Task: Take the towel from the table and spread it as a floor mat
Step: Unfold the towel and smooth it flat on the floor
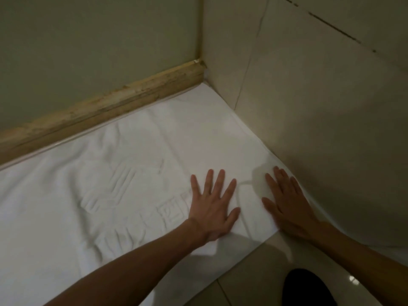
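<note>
Head view shows the white towel (114,173) already laid flat on the floor, tucked into the corner against the wooden skirting (106,109), probably to sit square as a mat. Left hand (213,206) and right hand (287,206), fingers straight and spread, press its edge farthest from the skirting, gripping nothing.

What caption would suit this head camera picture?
Left hand and right hand press the white towel flat on the tiled floor.
</note>
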The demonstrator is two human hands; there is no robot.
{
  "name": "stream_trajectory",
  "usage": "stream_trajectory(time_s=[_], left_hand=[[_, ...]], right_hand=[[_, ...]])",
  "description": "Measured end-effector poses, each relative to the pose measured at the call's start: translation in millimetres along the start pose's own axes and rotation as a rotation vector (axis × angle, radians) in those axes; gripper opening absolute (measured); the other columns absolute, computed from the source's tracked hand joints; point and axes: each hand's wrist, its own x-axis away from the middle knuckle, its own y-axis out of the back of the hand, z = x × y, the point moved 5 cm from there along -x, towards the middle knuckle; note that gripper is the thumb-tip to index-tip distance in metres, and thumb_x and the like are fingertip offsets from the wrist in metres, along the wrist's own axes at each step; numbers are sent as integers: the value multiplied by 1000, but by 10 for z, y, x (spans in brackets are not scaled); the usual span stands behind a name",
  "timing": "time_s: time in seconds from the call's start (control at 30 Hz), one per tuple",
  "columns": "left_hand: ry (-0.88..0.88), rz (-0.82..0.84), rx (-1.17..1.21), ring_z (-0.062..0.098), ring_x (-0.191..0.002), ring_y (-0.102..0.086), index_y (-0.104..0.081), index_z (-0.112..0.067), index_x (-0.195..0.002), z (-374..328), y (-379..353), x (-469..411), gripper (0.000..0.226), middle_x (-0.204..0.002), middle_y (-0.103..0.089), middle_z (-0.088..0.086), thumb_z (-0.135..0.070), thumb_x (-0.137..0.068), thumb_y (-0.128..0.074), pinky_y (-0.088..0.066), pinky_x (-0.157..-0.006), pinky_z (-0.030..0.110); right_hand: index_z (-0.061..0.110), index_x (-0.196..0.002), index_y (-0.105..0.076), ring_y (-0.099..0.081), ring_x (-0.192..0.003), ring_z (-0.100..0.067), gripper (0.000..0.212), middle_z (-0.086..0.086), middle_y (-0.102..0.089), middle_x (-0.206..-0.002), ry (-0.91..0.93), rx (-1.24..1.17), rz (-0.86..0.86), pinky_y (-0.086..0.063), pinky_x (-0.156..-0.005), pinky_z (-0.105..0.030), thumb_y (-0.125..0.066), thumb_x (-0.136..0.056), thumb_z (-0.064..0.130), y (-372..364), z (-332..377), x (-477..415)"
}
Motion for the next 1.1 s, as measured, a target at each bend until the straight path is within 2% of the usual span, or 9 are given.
stream_trajectory(time_s=[0.17, 0.3, 0.43, 0.57, 0.67, 0.87, 0.93, 1.03, 1.1], left_hand=[[3, -51, 73, 32, -143, 23, 3, -28, -152, 100, 63, 92, 70, -160, 13, 11, -62, -92, -4, 14, -110, 62], [205, -66, 94, 30, -140, 30, 7, -26, -152, 446, 112, 246, 68, -157, 22, 9, -59, -92, 0, 18, -109, 60], [483, -93, 126, 30, -140, 30, 16, -23, -150, 1068, 149, 478, 68, -156, 26, 7, -56, -92, 2, 15, -110, 61], [759, -113, 147, 33, -141, 27, 15, -22, -150, 1733, 136, 873, 66, -157, 24, 9, -53, -95, -5, 11, -110, 63], [854, -98, 157, 36, -142, 24, 12, -20, -151, 2083, 115, 1147, 68, -157, 20, 13, -52, -95, -10, 9, -112, 61], [849, -135, 258, 31, -142, 26, 9, -21, -152, 2214, 130, 1288, 68, -158, 19, 13, -53, -95, -10, 8, -114, 58], [840, -180, 274, 30, -142, 26, 8, -21, -151, 2294, 170, 1280, 69, -158, 19, 12, -55, -93, -7, 9, -115, 54], [823, -186, 220, 31, -141, 27, 11, -22, -151, 2617, 255, 1236, 71, -157, 22, 11, -59, -94, -9, 11, -115, 53], [785, -150, 177, 32, -141, 26, 11, -24, -151, 2863, 336, 1143, 72, -157, 23, 9, -61, -94, -13, 12, -115, 54]], right_hand=[[22, -146, 10, 12, -145, -20, 72, -5, 14, -156, 128, 49, -43, 11, -116, -33, -7, -87, 60, 128, 490, -150], [17, -150, -10, 3, -146, -23, 68, -8, 1, -158, 334, 22, -34, 1, -118, -36, -19, -94, 54, 119, 1137, -428], [7, -145, -30, -21, -142, -34, 67, -18, -23, -153, 446, 21, -46, -16, -116, -46, -24, -94, 49, 102, 1681, -704], [14, -150, -5, 2, -146, -25, 76, -7, 5, -158, 485, 137, -16, 7, -116, -38, -1, -87, 56, -37, 2081, -939], [10, -150, -4, 4, -146, -26, 82, -7, 8, -157, 510, 211, 18, 6, -117, -41, 7, -85, 59, -123, 2220, -1002], [-1, -137, -43, -35, -135, -40, 78, -22, -35, -147, 541, 242, 4, -19, -109, -48, -8, -95, 54, -52, 2316, -959], [5, -144, -31, -23, -141, -34, 75, -18, -23, -153, 545, 229, 2, -12, -113, -45, -9, -94, 56, -37, 2382, -1039], [19, -149, 10, 19, -142, -21, 74, -6, 21, -155, 577, 238, -37, 17, -114, -37, 4, -88, 61, -39, 2579, -1305], [22, -149, 11, 20, -143, -20, 71, -5, 21, -156, 599, 213, -66, 18, -113, -36, -2, -90, 59, -1, 2805, -1508]])
